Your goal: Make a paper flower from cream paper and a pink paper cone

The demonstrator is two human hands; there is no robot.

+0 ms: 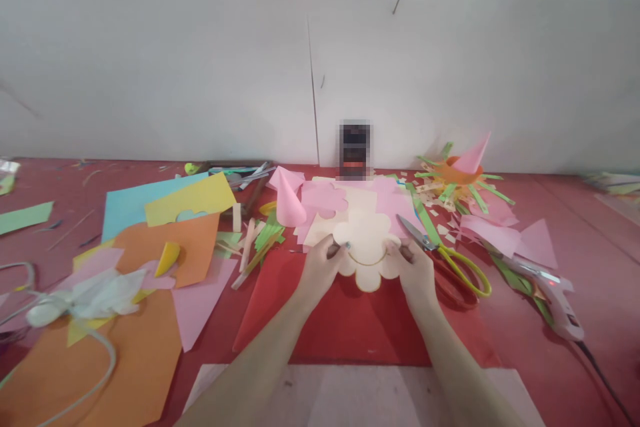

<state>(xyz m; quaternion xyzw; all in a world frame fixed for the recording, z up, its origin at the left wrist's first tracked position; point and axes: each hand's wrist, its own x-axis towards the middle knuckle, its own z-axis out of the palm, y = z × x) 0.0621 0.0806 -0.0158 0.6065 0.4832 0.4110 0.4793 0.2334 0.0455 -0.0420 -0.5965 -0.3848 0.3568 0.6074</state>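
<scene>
Between my two hands is a cream paper flower cutout (367, 230) with rounded petals and a curved line across its lower part. My left hand (325, 260) pinches its left edge, and my right hand (413, 267) grips the right edge. Pink and cream paper sheets (323, 197) lie just behind it. Below the cutout is a red sheet (285, 313). Scissors with yellow handles (463, 267) rest close to my right hand, their blades partly apart. A pink paper cone (289, 203) stands beyond my left hand.
At right lie a hot glue gun (550, 290) with a cord and an orange paper piece with green strips (460, 173). Orange (135, 360), blue (125, 203) and yellow sheets (195, 199) cover the left, with a white cable (107, 347). A white partition (200, 67) closes the back.
</scene>
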